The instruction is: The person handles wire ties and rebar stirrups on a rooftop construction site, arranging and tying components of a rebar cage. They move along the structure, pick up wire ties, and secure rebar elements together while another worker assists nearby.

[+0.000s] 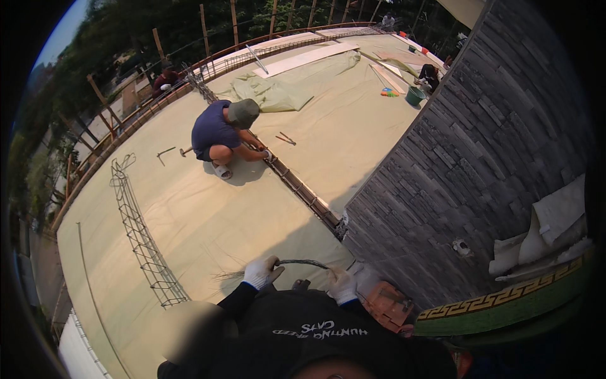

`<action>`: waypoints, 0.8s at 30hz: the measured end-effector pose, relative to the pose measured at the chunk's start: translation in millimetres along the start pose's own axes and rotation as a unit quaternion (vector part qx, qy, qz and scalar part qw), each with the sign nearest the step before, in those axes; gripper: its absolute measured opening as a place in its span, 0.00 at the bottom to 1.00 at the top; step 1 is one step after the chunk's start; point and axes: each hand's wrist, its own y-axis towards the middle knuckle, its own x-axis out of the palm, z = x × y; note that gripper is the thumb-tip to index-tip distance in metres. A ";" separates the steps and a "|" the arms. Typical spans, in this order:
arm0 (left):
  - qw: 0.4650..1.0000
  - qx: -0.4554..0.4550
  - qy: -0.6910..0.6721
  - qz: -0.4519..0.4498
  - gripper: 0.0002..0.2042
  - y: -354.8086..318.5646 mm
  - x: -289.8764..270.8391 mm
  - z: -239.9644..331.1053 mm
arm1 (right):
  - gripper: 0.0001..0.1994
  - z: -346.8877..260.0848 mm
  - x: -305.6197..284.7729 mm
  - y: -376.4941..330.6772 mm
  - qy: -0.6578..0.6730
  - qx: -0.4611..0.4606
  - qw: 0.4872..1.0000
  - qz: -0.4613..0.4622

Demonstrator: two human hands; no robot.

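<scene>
A bundle of thin dark tie wire [302, 261] arches between my two hands, close to my body. My left hand [259, 273], in a white work glove, is closed around it; the loose wire ends [228, 275] fan out past that hand to the left. My right hand [342, 285], gloved the same way, grips the other end, and some of its fingers are hidden. Pale sheeting [214, 246] covers the surface ahead. On it to the left lies a long rebar cage [144, 243].
A person [218, 132] crouches over a rebar-filled channel [300, 188]; a hammer [185, 151] and long-handled cutters [286, 138] lie nearby. A grey stone-patterned wall [454, 164] rises at right, with orange blocks [386, 307] at its foot. Other people work farther off, near a green bucket [414, 96].
</scene>
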 end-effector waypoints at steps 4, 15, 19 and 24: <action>0.996 0.021 0.068 -0.044 0.19 11.6 -1.9 -21.9 | 0.09 -13.9 -11.5 1.2 -0.004 -0.001 1.000 0.029; 0.969 -0.053 -0.242 -0.008 0.16 79.2 -40.3 -56.5 | 0.07 -85.5 -22.4 38.5 0.035 0.010 0.987 0.160; 0.899 -0.026 -0.437 0.029 0.11 128.9 -91.9 -16.7 | 0.08 -106.5 0.7 51.9 0.059 0.099 0.962 0.246; 0.836 0.041 -0.465 -0.290 0.09 156.3 -184.5 20.5 | 0.11 -114.0 -7.6 60.8 -0.005 0.117 0.913 0.390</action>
